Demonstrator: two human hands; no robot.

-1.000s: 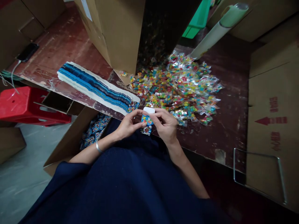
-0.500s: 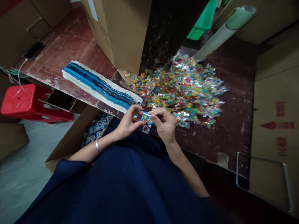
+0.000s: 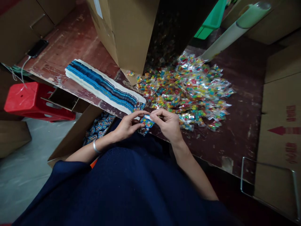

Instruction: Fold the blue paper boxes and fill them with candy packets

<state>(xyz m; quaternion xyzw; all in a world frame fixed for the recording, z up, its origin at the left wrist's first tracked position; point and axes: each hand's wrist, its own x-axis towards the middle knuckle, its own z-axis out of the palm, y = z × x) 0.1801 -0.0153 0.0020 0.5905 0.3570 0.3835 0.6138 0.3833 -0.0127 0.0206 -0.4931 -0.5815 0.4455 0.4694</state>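
Note:
A small blue printed packet (image 3: 147, 123) is held between my two hands in front of my body, at the table's edge. My left hand (image 3: 129, 125) grips its left side between thumb and fingers. At its upper right corner, my right hand (image 3: 167, 123) pinches the top edge with thumb and forefinger; whether anything else is in that pinch is hidden. Just beyond my left hand lies a long overlapping row of blue and white packets (image 3: 101, 84). Past my right hand spreads a heap of small clear bags of colourful candy (image 3: 188, 91).
A tall cardboard box (image 3: 131, 34) stands on the dark red table (image 3: 242, 125) behind the heap. Below the edge at left, an open carton (image 3: 68, 138) holds blue packets (image 3: 98, 125). Around are a red stool (image 3: 28, 97), a phone (image 3: 37, 48), a white tube (image 3: 225, 40) and a green bin (image 3: 209, 25).
My right fingers have closed in on the packet's top edge, and the packet tilts slightly more. The whole view has shifted a little, with surroundings moving rightward.

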